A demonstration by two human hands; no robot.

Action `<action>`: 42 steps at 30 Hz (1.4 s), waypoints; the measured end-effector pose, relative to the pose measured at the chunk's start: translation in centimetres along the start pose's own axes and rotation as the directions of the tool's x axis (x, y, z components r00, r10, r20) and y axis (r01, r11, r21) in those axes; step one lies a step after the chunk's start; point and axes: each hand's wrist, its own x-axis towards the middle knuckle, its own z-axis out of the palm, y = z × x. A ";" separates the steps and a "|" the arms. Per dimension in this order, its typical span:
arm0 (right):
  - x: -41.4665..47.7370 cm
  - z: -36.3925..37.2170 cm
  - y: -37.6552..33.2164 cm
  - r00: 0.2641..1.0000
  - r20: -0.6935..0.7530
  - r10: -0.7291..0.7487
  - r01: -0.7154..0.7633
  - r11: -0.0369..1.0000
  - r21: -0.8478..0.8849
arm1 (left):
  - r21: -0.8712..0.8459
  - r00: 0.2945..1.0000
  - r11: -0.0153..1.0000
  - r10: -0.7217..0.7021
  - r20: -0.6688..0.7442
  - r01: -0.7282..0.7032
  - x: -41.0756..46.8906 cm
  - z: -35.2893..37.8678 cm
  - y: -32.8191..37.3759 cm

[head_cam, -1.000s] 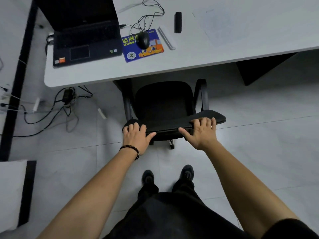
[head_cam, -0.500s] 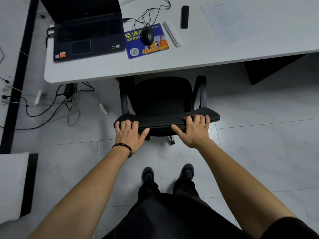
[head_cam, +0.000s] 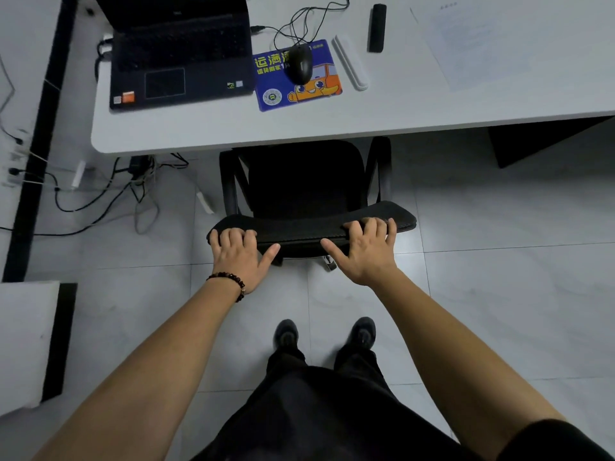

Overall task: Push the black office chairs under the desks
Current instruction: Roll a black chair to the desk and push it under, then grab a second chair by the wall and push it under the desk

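Note:
A black office chair (head_cam: 304, 191) stands in front of me with the front of its seat and both armrests tucked under the edge of the white desk (head_cam: 382, 114). Its curved backrest top points toward me. My left hand (head_cam: 238, 256), with a bead bracelet on the wrist, grips the left end of the backrest, fingers curled over the top. On the right part of the same edge sits my right hand (head_cam: 364, 251), fingers over the top and thumb spread out. The chair's base is mostly hidden; one caster shows beneath.
On the desk lie a dark laptop (head_cam: 179, 61), a blue mouse pad (head_cam: 298, 78) with a black mouse (head_cam: 299, 66), a black bar-shaped object (head_cam: 377, 28) and papers (head_cam: 479, 44). Cables and a power strip (head_cam: 100, 191) cover the floor at left. Another white desk corner (head_cam: 26, 341) is at lower left.
The chair has rolled forward, further under the desk, with both hands staying on its backrest. The desk edge now covers more of the seat and armrests.

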 end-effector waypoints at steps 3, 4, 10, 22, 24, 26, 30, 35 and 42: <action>-0.1 0.1 -0.1 1.000 -0.002 -0.005 0.005 1.000 0.001 | -0.010 1.000 1.000 0.012 -0.007 -0.012 -0.2 0.3 -0.3; 0.0 0.1 -0.1 1.000 -0.004 -0.003 0.003 1.000 0.000 | -0.020 1.000 1.000 0.013 -0.013 -0.013 -0.1 0.3 -0.2; -0.8 -0.5 -0.3 0.997 0.033 0.065 -0.066 0.997 0.040 | -0.192 0.993 0.975 0.121 0.015 -0.116 -0.6 0.0 -1.2; -22.2 5.6 -8.8 0.821 -0.029 0.570 -0.418 0.636 0.649 | -0.812 0.988 0.583 0.107 0.113 0.030 -12.2 1.9 -7.7; -27.0 7.5 -9.1 0.784 0.028 0.620 -0.485 0.584 0.651 | -0.831 0.969 0.550 0.154 0.192 0.077 -13.3 2.1 -7.8; -31.5 8.9 -9.2 0.736 0.069 0.674 -0.546 0.530 0.649 | -0.823 0.947 0.565 0.234 0.218 0.050 -14.1 2.0 -7.3; -39.6 9.7 -9.5 0.540 0.085 0.837 -0.598 0.311 0.739 | -0.783 0.883 0.612 0.422 0.205 -0.111 -15.9 1.1 -4.1; -51.0 11.3 -10.5 0.275 0.019 0.961 -0.543 0.139 0.828 | -0.744 0.724 0.537 0.682 0.106 -0.398 -22.4 0.0 2.7; -72.7 19.5 -16.9 -0.085 0.044 0.995 -0.437 -0.077 0.896 | -0.660 0.402 0.345 0.913 0.072 -0.667 -44.3 5.2 7.9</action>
